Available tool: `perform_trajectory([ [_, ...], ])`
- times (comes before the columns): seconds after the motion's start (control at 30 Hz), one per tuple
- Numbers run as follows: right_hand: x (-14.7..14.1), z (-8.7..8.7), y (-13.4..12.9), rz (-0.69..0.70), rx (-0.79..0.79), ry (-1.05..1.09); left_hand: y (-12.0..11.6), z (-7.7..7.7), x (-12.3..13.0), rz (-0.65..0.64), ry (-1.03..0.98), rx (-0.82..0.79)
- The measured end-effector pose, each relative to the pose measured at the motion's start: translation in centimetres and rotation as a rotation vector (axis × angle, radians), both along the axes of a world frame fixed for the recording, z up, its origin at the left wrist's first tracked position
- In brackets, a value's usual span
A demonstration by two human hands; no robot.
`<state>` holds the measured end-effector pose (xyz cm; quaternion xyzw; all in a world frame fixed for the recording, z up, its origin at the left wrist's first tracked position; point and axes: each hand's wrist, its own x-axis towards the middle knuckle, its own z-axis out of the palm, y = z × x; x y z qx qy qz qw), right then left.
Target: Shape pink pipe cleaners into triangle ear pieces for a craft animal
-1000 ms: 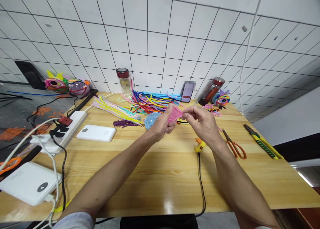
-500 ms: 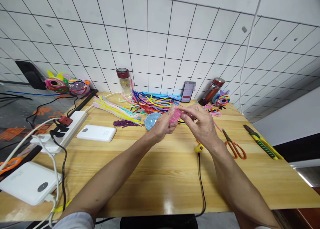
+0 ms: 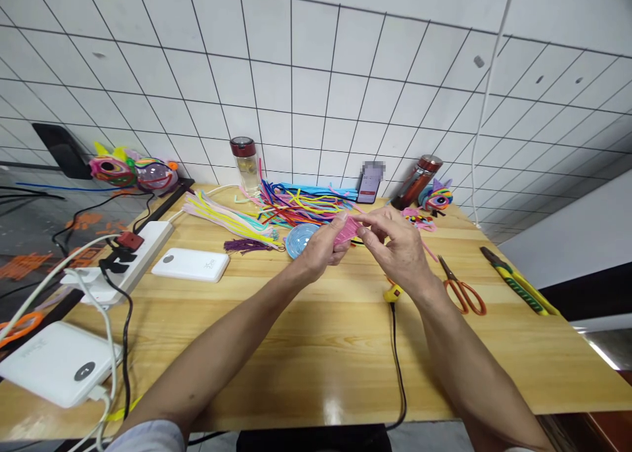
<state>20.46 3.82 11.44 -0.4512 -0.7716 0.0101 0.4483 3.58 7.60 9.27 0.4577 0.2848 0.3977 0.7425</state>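
Glossy pale wood tabletop (image 3: 296, 360), smooth white plastic power bank (image 3: 190, 265), shiny metallic-red flask (image 3: 417, 181).

The left sleeve (image 3: 148, 437) — pale, bluish-white — leaves the forearm (image 3: 222, 340) bare.

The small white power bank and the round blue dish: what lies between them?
A dark purple stringy tassel and, just behind it, the ends of a pastel strip bundle, in the head view.

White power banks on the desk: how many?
2. One white plastic power bank lies right of the long white power strip; the other, with a white cable plugged in, lies at the near left. More could be hidden.
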Motion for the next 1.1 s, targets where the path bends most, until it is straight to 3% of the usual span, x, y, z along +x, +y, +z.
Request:
perform_trajectory([
  [0.2,-0.01,-0.12,0.06,0.039,0.04,-0.013,0.29,-0.75,0.09,0.012,0.015,0.024],
  [0.57,-0.43,-0.25,0.03,0.029,0.073,0.044,-0.02,-0.59,0.1,0.039,0.022,0.118],
  [0.8,-0.07,-0.66,0.46,-0.026,0.029,0.065,0.15,-1.03,0.26,0.042,0.021,0.067],
  [1.1,-0.29,-0.9,0.59,-0.043,0.086,0.062,-0.02,-0.27,0.42,0.034,0.06,-0.024],
])
